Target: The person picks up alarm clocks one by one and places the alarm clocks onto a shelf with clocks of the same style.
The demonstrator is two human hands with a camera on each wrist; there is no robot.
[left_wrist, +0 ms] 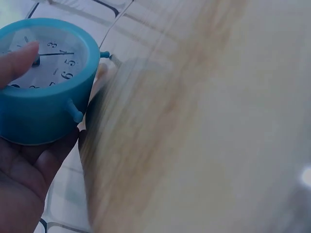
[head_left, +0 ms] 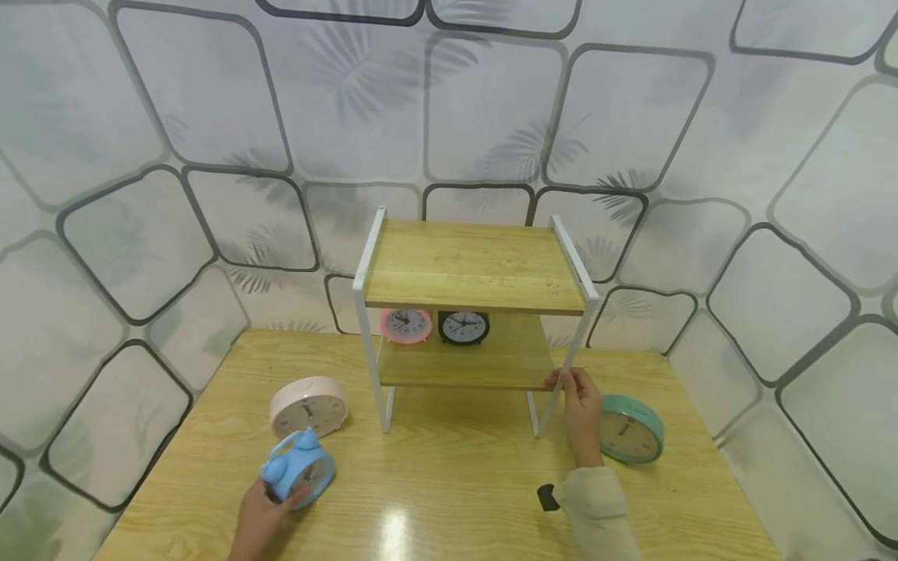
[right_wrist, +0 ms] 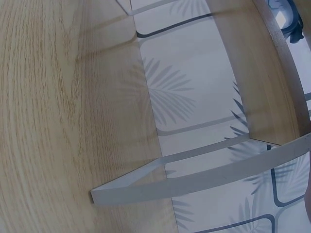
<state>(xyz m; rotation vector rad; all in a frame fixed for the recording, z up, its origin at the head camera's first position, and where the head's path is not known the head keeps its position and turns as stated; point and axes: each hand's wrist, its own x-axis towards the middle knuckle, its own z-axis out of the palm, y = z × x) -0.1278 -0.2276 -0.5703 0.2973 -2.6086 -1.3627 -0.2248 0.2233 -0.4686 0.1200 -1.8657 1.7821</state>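
My left hand [head_left: 261, 516] grips a blue twin-bell alarm clock [head_left: 282, 472] over the front left of the table. In the left wrist view the thumb lies over the dial of the blue clock [left_wrist: 39, 114], fingers beneath its back, its small feet pointing right. A two-tier shelf [head_left: 473, 265] with wooden boards and white metal legs stands at the centre. My right hand [head_left: 582, 417] holds the shelf's right leg beside the end of the lower board, fingertips at the board's edge. The right wrist view shows the shelf's white leg [right_wrist: 204, 174]; the hand is mostly out of it.
On the lower board sit a pink clock [head_left: 405, 326] and a black clock [head_left: 464, 328]. A pale pink clock [head_left: 309, 407] stands behind the blue one. Right of my right hand is a green clock [head_left: 631, 428]. A small black object [head_left: 547, 497] lies by the right sleeve.
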